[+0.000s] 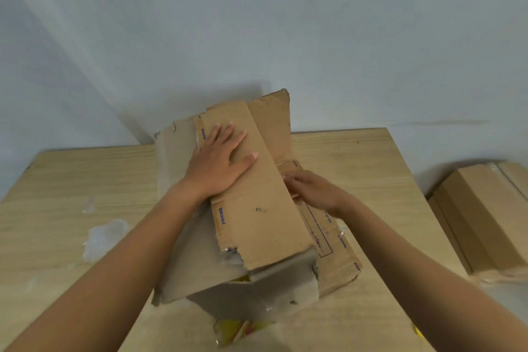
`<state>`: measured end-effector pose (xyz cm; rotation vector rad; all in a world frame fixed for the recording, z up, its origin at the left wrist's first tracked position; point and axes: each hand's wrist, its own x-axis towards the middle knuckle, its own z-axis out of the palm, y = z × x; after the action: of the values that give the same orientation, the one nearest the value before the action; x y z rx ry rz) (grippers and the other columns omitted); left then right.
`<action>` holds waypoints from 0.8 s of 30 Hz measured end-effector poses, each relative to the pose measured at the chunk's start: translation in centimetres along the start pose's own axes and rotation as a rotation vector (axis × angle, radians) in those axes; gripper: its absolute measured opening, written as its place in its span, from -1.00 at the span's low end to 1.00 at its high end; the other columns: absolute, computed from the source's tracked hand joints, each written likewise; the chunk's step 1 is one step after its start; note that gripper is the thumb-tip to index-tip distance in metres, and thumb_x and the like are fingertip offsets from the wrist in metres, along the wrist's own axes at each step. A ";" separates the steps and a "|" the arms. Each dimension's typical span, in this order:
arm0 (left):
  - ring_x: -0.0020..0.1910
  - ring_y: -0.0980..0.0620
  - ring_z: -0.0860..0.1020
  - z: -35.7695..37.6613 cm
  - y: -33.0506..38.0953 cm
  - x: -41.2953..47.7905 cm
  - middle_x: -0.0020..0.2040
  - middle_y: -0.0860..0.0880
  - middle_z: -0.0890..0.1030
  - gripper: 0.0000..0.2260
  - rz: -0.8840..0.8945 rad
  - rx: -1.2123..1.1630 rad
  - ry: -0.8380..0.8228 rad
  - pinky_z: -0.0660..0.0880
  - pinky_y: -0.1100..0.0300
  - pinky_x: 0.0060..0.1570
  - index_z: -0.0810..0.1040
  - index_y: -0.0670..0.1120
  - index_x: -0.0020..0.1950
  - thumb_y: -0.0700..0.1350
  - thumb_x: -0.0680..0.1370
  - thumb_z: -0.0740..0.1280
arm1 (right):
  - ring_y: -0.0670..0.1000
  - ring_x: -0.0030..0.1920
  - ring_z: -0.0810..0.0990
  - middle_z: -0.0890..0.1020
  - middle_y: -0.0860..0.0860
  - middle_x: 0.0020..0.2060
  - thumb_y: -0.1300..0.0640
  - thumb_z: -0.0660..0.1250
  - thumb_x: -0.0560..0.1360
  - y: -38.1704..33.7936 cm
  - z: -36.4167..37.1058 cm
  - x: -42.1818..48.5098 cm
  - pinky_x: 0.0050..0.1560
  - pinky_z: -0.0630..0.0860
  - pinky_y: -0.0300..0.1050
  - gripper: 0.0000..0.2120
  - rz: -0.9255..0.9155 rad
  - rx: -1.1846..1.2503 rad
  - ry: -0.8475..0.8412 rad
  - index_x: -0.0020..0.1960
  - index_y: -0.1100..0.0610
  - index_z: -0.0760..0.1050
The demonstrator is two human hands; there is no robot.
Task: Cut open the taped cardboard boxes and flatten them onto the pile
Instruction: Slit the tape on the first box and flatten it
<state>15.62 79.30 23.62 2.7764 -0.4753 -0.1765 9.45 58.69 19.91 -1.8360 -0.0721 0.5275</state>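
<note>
Left hand [217,163] lies flat, fingers straight and spread, pressing the top panel of the box [257,223] and holding nothing. Right hand [314,190] works the panel's right edge w/ a narrow grip, fingers curled onto the cardboard and apparently pinching a flap. Its fingertips are partly hidden, so the exact hold is unclear.

The box sits mid-desk, straight in front of the person, far end close to the wall. It is half collapsed: the near end is torn, grey inner faces show, and flaps splay to both sides.

The step in hand looks like flattening, not cutting. It would prob. go best w/ the left palm kept as anchor while the right hand draws its flap out and down along the crease, not across it. Tape shreds at the near end may hold a seam, so check there before leaning in. A yellow item [237,328] by the box's near end could stop it lying flat.

The panel's long axis runs near-to-far, away from the person, far end angled slightly left, surface tilted rather than level.

Clear scraps [103,237] litter the desk [71,180] at left. The pile [485,217] waits beyond the desk's right edge, well apart.
</note>
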 end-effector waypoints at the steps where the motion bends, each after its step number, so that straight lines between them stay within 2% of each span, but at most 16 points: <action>1: 0.54 0.13 -0.18 0.0 0.0 0.1 0.58 0.12 -0.05 -0.39 0.001 -0.005 0.011 0.00 -0.16 0.48 0.10 0.14 0.55 0.32 0.55 0.09 | -0.20 -0.23 0.57 0.65 -0.09 -0.23 0.14 0.04 0.66 0.1 0.9 -1.4 -0.18 0.46 -0.34 -0.66 0.013 0.029 -0.035 0.02 0.22 0.57; 4: 0.55 0.11 -0.08 -0.2 0.0 0.1 0.57 0.09 0.07 -0.41 0.012 -0.056 0.083 0.06 -0.14 0.47 0.23 0.11 0.51 0.33 0.53 0.15 | -0.13 -0.16 0.53 0.64 0.01 -0.20 0.12 0.10 0.65 0.8 3.0 -3.8 -0.07 0.43 -0.23 -0.69 -0.008 0.124 -0.001 0.02 0.22 0.59; 7: 0.55 0.10 -0.03 -0.2 0.5 -0.1 0.56 0.08 0.14 -0.48 0.013 -0.063 0.126 0.10 -0.10 0.47 0.32 0.09 0.47 0.26 0.55 0.19 | -0.10 -0.08 0.56 0.63 -0.15 -0.15 0.03 0.24 0.53 1.5 4.3 -4.5 0.03 0.45 -0.12 -0.87 -0.049 0.255 0.077 -0.06 -0.06 0.58; 8: 0.54 0.10 -0.02 -0.2 0.6 -0.3 0.55 0.08 0.15 -0.49 0.015 -0.052 0.131 0.11 -0.10 0.46 0.33 0.10 0.46 0.25 0.55 0.19 | -0.09 -0.11 0.54 0.61 -0.15 -0.18 0.04 0.23 0.53 1.6 4.6 -4.6 0.02 0.43 -0.09 -0.87 -0.059 0.284 0.103 -0.10 -0.06 0.56; 10: 0.54 0.09 0.00 -0.1 0.7 -0.6 0.55 0.08 0.17 -0.50 0.027 -0.046 0.136 0.14 -0.10 0.44 0.35 0.10 0.45 0.25 0.55 0.19 | -0.09 -0.17 0.49 0.57 -0.08 -0.20 0.12 0.15 0.62 1.6 4.9 -5.1 -0.03 0.38 -0.10 -0.77 -0.092 0.248 0.171 -0.09 0.12 0.56; 12: 0.54 0.09 0.01 0.0 0.7 -0.8 0.55 0.07 0.18 -0.50 0.034 -0.049 0.135 0.14 -0.10 0.44 0.35 0.10 0.45 0.24 0.55 0.19 | -0.06 -0.16 0.47 0.51 0.05 -0.17 0.05 0.06 0.66 1.4 4.7 -5.6 -0.04 0.38 -0.12 -0.63 -0.107 0.153 0.238 0.01 0.33 0.48; 13: 0.54 0.08 0.00 0.0 0.8 -0.9 0.55 0.07 0.18 -0.50 0.032 -0.042 0.131 0.13 -0.10 0.45 0.35 0.10 0.45 0.24 0.56 0.19 | -0.02 -0.16 0.46 0.48 0.14 -0.16 0.01 0.03 0.66 1.7 4.5 -5.7 -0.04 0.38 -0.08 -0.57 -0.107 0.111 0.280 0.02 0.37 0.45; 15: 0.54 0.07 0.00 -0.1 1.0 -1.0 0.55 0.07 0.17 -0.50 0.026 -0.021 0.126 0.13 -0.11 0.45 0.34 0.10 0.46 0.25 0.56 0.18 | 0.08 -0.14 0.46 0.47 0.28 -0.12 -0.06 0.02 0.64 2.2 4.1 -5.8 -0.06 0.37 -0.04 -0.50 -0.119 0.048 0.335 -0.01 0.39 0.43; 16: 0.54 0.07 0.01 0.0 1.2 -1.1 0.55 0.06 0.17 -0.49 0.027 -0.016 0.127 0.13 -0.12 0.45 0.34 0.09 0.46 0.25 0.56 0.18 | 0.10 -0.12 0.48 0.50 0.29 -0.09 -0.08 0.02 0.64 2.4 4.0 -5.9 -0.06 0.36 -0.07 -0.49 -0.123 0.023 0.349 -0.01 0.38 0.44; 18: 0.54 0.06 0.02 0.0 1.3 -1.2 0.54 0.06 0.18 -0.50 0.033 -0.018 0.131 0.14 -0.13 0.44 0.34 0.09 0.46 0.24 0.56 0.19 | 0.00 -0.07 0.55 0.60 0.17 -0.05 -0.06 0.03 0.64 2.8 3.8 -6.2 -0.05 0.39 -0.19 -0.55 -0.138 0.005 0.411 0.00 0.26 0.53; 20: 0.54 0.07 0.03 0.0 1.0 -1.4 0.54 0.06 0.19 -0.50 0.035 -0.027 0.135 0.15 -0.13 0.44 0.35 0.09 0.45 0.24 0.55 0.19 | -0.12 -0.10 0.52 0.61 0.13 -0.02 -0.05 0.05 0.64 3.1 3.2 -6.9 -0.08 0.40 -0.31 -0.59 -0.126 0.032 0.492 0.02 0.21 0.54; 22: 0.54 0.08 0.04 -0.2 0.7 -1.3 0.54 0.07 0.20 -0.50 0.027 -0.038 0.138 0.14 -0.12 0.44 0.35 0.10 0.45 0.24 0.55 0.19 | -0.07 -0.15 0.47 0.58 0.19 -0.02 -0.12 0.05 0.62 3.6 2.4 -8.1 -0.11 0.42 -0.27 -0.54 -0.100 0.099 0.554 0.03 0.25 0.49; 24: 0.53 0.07 0.06 -0.4 0.8 -1.1 0.53 0.06 0.22 -0.50 0.029 -0.037 0.142 0.14 -0.10 0.43 0.37 0.08 0.45 0.24 0.55 0.20 | -0.04 -0.22 0.44 0.54 0.14 -0.14 -0.20 0.08 0.58 4.0 1.7 -9.8 -0.18 0.43 -0.21 -0.52 -0.098 0.187 0.599 0.05 0.21 0.47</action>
<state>14.43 79.11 24.32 2.7208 -0.4710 0.0183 -0.84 55.88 18.97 -1.7272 0.2820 -0.0955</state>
